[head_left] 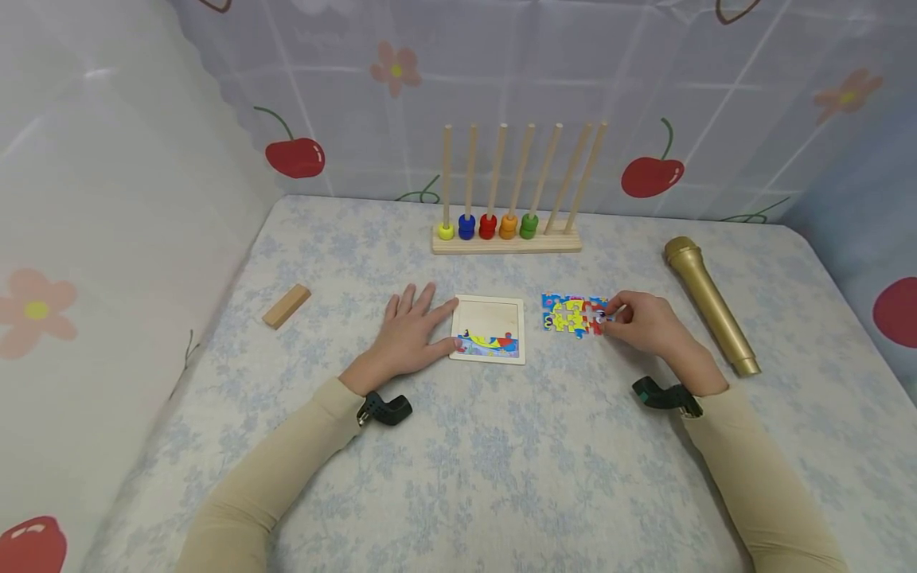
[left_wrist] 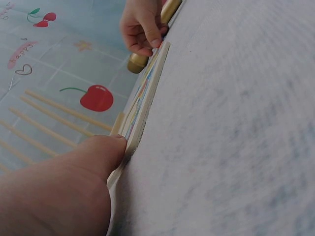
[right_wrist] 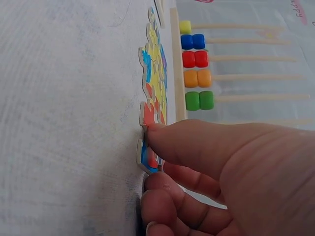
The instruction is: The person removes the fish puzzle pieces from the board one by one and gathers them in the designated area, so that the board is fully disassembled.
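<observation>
My left hand (head_left: 408,338) lies spread on the cloth, with its thumb and index finger against the left edge of a wooden puzzle tray (head_left: 521,330). A strip of fitted pieces, blue, yellow and red, fills the tray's lower part; bare wood shows above. To its right lies a cluster of joined jigsaw pieces (head_left: 569,314). Over the cluster's right end, my right hand (head_left: 645,322) pinches a red and blue puzzle piece (right_wrist: 146,156) between thumb and fingers. In the right wrist view that piece sits beside the cluster's red end, partly hidden by the thumb.
Behind the puzzle stands a wooden bead rack (head_left: 506,245) with tall pegs and coloured beads. A gold microphone (head_left: 712,306) lies right of my right hand. A small wooden block (head_left: 286,306) is at the left. Hanging printed sheets border the table.
</observation>
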A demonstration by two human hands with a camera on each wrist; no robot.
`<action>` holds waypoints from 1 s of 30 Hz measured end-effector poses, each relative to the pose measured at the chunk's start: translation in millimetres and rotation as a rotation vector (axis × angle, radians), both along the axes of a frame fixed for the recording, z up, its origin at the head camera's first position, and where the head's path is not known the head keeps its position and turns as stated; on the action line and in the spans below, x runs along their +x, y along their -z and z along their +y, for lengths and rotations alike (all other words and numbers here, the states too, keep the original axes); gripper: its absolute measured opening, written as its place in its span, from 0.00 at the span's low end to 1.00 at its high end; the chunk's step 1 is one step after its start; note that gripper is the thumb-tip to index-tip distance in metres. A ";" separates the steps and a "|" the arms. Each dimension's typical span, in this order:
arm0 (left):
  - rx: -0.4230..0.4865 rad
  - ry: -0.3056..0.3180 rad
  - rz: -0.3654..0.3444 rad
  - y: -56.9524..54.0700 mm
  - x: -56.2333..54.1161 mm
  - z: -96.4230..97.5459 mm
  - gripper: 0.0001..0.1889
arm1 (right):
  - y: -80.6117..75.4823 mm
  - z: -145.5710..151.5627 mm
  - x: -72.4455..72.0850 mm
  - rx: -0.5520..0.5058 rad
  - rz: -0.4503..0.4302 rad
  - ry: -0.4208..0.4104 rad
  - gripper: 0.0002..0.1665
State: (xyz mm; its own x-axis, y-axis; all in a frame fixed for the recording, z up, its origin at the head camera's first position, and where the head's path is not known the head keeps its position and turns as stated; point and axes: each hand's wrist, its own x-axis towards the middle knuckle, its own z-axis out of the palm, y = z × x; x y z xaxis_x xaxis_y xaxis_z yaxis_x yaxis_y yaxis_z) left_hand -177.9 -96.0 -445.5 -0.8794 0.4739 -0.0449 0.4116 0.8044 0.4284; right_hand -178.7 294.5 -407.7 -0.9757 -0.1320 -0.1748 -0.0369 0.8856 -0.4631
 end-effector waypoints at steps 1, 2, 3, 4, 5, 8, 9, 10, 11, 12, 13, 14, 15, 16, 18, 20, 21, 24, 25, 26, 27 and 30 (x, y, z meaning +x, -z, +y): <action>-0.001 -0.001 0.002 -0.1 0.0 0.1 0.38 | 0.1 0.1 -0.1 -0.001 0.000 0.000 0.12; 0.000 -0.001 0.001 -0.1 -0.1 0.3 0.38 | 0.3 0.2 -0.2 -0.002 0.000 0.000 0.12; 0.000 -0.002 -0.001 -0.2 -0.3 0.4 0.38 | 0.4 0.2 -0.3 -0.003 0.000 -0.001 0.12; 0.003 -0.003 -0.003 -0.2 -0.4 0.5 0.38 | 0.5 0.3 -0.4 -0.003 0.000 -0.001 0.12; 0.004 -0.003 -0.005 -0.2 -0.5 0.7 0.38 | 0.7 0.3 -0.5 -0.003 0.000 -0.001 0.12; 0.008 -0.006 -0.007 -0.4 -0.3 0.7 0.38 | 1.1 0.2 -0.6 -0.002 0.001 -0.002 0.12; 0.007 -0.006 -0.006 -0.3 -0.3 0.6 0.38 | 1.2 0.1 -0.5 -0.002 0.003 -0.004 0.12; 0.007 -0.006 -0.004 -0.1 -0.2 0.6 0.38 | 1.3 0.1 -0.5 -0.002 0.006 -0.005 0.12; 0.006 -0.006 -0.003 0.0 -0.1 0.6 0.38 | 1.5 0.2 -0.5 -0.002 0.008 -0.007 0.12; 0.005 -0.006 -0.001 0.2 0.1 0.6 0.38 | 1.6 0.2 -0.4 -0.003 0.011 -0.009 0.12; 0.005 -0.006 0.000 0.2 0.1 0.5 0.38 | 1.6 0.1 -0.3 -0.004 0.014 -0.010 0.12; 0.004 -0.005 0.001 0.3 0.0 0.5 0.38 | 1.6 0.0 -0.2 -0.005 0.017 -0.011 0.12; 0.004 -0.005 0.001 0.3 0.0 0.6 0.38 | 1.4 -0.1 0.0 -0.006 0.019 -0.012 0.12; 0.005 -0.005 0.002 0.3 0.1 0.6 0.38 | 1.5 -0.1 0.1 -0.007 0.020 -0.013 0.12; 0.003 -0.006 0.001 0.5 0.1 0.5 0.38 | 1.7 0.0 0.1 -0.007 0.021 -0.014 0.12; 0.001 -0.006 0.001 0.7 -0.1 0.4 0.38 | 1.6 -0.1 -0.1 -0.009 0.020 -0.014 0.12; 0.000 -0.006 0.002 0.6 -0.1 0.4 0.38 | 1.6 0.0 -0.2 -0.009 0.019 -0.014 0.12; 0.001 -0.005 0.000 0.7 -0.3 0.5 0.38 | 1.4 0.3 -0.3 -0.010 0.017 -0.014 0.12; 0.002 -0.005 -0.001 0.7 -0.4 0.6 0.38 | 1.2 0.4 -0.3 -0.011 0.017 -0.015 0.12; 0.003 -0.003 -0.002 0.7 -0.5 0.7 0.38 | 1.0 0.5 -0.2 -0.012 0.018 -0.017 0.12; 0.003 -0.003 -0.003 0.7 -0.6 0.7 0.38 | 0.8 0.7 -0.2 -0.011 0.019 -0.019 0.12; 0.001 -0.003 -0.011 0.6 -1.0 0.3 0.38 | 0.4 1.1 0.0 -0.013 0.025 -0.024 0.12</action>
